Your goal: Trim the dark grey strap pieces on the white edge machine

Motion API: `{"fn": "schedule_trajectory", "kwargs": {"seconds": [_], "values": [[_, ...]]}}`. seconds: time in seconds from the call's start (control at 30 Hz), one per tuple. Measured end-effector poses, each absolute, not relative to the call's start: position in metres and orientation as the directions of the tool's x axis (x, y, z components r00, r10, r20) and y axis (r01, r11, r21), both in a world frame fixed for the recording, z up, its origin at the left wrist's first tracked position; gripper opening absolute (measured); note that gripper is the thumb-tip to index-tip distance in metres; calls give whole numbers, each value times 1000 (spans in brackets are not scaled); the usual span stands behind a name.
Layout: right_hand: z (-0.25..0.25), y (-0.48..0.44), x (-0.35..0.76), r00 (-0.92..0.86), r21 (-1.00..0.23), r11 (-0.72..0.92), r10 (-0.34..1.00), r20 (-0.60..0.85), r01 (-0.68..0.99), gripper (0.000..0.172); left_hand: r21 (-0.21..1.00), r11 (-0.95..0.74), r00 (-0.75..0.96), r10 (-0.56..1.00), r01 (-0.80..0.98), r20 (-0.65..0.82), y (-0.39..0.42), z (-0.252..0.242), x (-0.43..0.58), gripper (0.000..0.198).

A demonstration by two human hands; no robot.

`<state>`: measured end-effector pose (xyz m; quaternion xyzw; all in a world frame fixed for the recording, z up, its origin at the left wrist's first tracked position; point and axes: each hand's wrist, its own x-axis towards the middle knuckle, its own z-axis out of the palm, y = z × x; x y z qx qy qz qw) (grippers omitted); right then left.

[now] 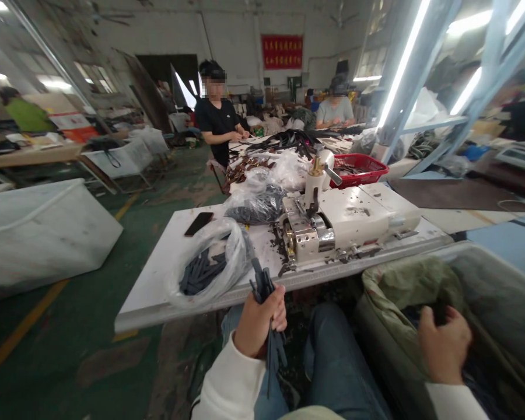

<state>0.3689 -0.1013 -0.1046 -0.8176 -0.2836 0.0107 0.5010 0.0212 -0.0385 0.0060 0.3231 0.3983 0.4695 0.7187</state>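
Observation:
My left hand (259,322) is closed round a bundle of thin dark grey strips (263,284), in front of the table's near edge. The strips stick out above the fist and hang down below it. My right hand (446,344) is over a bin (472,262) with a green cloth liner (413,283) at the right. Its thumb and fingers are apart, with nothing visible between them. Dark material lies in shadow inside the bin. On the table (157,262), an open clear plastic bag (236,248) holds more dark grey strips (203,273).
A cream-coloured machine (359,219) with metal rollers stands on the table among dark scraps. A phone (198,224), another filled plastic bag (256,204) and a red basket (361,169) are near it. White carts (39,233) stand left. Co-workers (219,119) are across the table.

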Motion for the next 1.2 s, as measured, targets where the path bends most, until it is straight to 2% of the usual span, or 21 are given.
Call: {"fn": "schedule_trajectory", "kwargs": {"seconds": [0.03,0.07,0.1,0.13,0.2,0.27,0.33,0.47,0.57,0.7,0.83,0.9,1.03,1.2], "values": [[-90,-90,339,783,-860,-287,594,185,421,49,837,360,264,926,-413,-269,-40,6,25,37],[-72,-76,307,629,-924,-175,773,84,339,48,835,375,290,918,-402,-272,-43,6,29,36],[-54,-62,275,381,-979,-69,924,9,192,47,834,393,320,906,-387,-278,-46,5,31,36],[-36,-49,245,136,-999,-33,990,-30,14,47,833,414,353,890,-366,-287,-48,5,33,35],[-6,-27,197,-250,-977,-102,967,-53,-187,42,827,471,437,842,-307,-318,-54,3,33,38],[9,-13,165,-421,-963,-194,902,-99,-189,34,813,524,501,791,-254,-353,-59,1,29,44],[9,-7,145,-394,-942,-264,904,-167,-207,29,799,546,508,778,-253,-370,-61,1,22,47],[-12,-15,120,-174,-823,-309,951,-256,-476,29,786,551,465,794,-280,-391,-62,1,7,41],[-20,-19,118,-37,-759,-235,963,-269,-607,25,788,561,446,791,-253,-420,-62,-2,3,34],[-11,-8,143,204,-742,-63,942,-264,-667,18,757,600,486,758,-258,-435,-64,-11,1,31],[0,-6,162,196,-725,-41,951,-240,-687,16,714,515,396,849,-474,-350,-61,-15,4,33],[1,-12,160,178,-714,-47,955,-236,-699,17,696,498,410,858,-517,-309,-59,-12,9,36],[-4,-24,150,150,-717,-58,963,-223,-694,19,659,584,492,796,-474,-352,-56,-5,13,39],[-11,-28,150,116,-718,-57,975,-190,-694,24,590,698,582,695,-407,-422,-57,-11,9,31]]}}
